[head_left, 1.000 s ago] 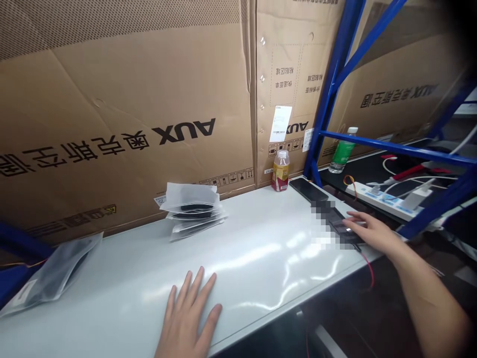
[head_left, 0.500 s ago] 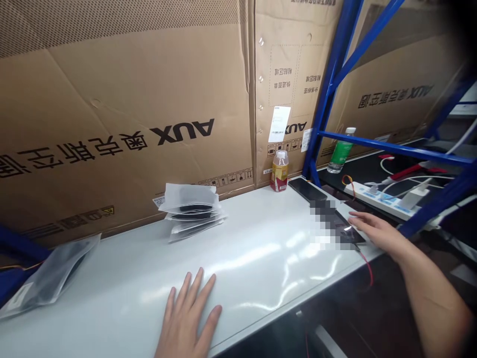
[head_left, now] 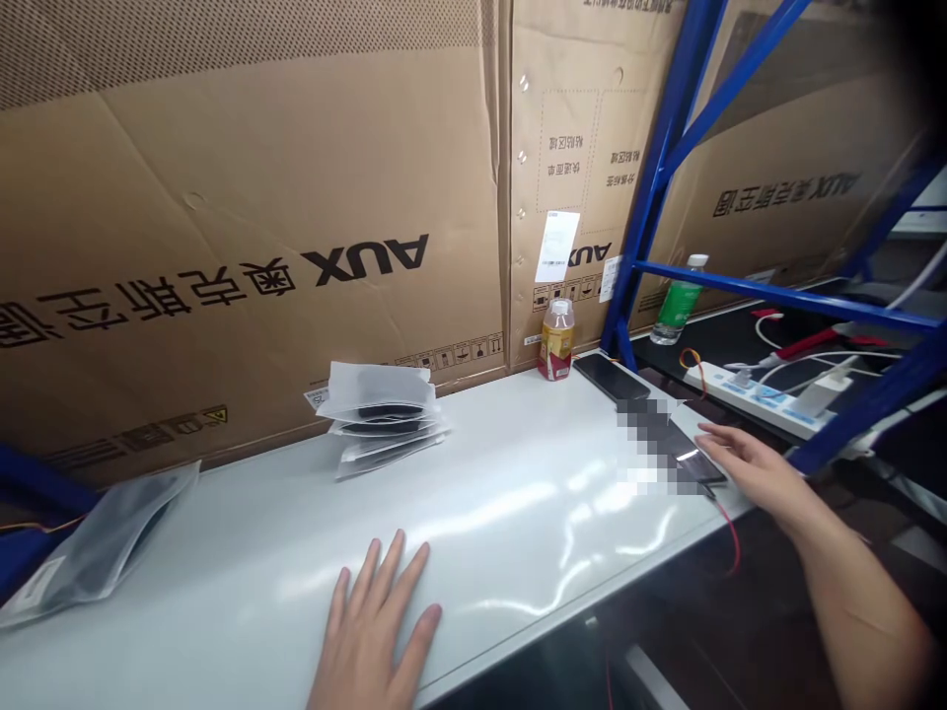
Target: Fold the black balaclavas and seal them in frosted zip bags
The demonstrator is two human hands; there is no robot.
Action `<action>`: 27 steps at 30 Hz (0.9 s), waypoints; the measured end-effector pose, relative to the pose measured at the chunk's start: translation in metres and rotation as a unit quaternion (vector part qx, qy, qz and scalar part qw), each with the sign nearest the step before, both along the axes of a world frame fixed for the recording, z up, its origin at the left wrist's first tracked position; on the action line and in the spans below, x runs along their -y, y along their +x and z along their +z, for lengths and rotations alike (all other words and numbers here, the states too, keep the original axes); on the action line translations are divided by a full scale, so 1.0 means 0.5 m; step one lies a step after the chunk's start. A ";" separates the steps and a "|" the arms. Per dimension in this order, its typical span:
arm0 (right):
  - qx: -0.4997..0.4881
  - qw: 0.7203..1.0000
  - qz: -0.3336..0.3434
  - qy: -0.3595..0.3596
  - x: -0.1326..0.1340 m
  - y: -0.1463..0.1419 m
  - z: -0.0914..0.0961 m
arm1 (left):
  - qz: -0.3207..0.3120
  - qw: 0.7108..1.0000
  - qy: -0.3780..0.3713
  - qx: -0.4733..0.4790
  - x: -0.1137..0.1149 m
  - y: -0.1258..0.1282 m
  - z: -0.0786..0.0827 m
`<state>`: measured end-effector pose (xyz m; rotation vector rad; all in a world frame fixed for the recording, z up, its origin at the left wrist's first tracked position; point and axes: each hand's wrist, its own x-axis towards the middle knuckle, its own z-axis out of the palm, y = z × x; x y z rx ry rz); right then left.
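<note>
Right hand: The right hand is reaching in from the table's right end, its fingers lying close together, slightly curved and unclamped, with the tips at the edge of a glossy black device.

Left hand: The left hand is resting palm down on the white table, its fingers spread apart and holding nothing.

Device: It is lying flat just under the right fingertips, partly hidden by a pixelated patch, with a red wire trailing from it.

Handling: It is likely light, stiff and fragile, with a slippery face, so the long side edges are offering the safest hold.

Beyond the right fingertips: A black smartphone is lying near the device, and a power strip is sitting lower, off the table.

Left of the left fingers: A stack of clear plastic bags holding dark items is lying well ahead, and a single bag is lying farther left.
</note>
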<state>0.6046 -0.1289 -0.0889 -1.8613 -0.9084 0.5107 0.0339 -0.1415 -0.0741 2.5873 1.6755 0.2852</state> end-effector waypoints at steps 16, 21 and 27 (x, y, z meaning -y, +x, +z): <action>0.170 0.980 -0.089 0.060 0.020 -0.135 0.053 | -0.009 1.000 0.028 0.001 0.001 -0.002 -0.003; 0.277 0.913 0.273 0.126 0.044 -0.461 0.070 | 0.004 0.998 0.060 0.023 -0.007 0.002 -0.025; 0.321 0.822 0.462 0.089 0.030 -0.670 0.067 | -0.037 0.994 0.100 0.016 -0.015 0.033 -0.017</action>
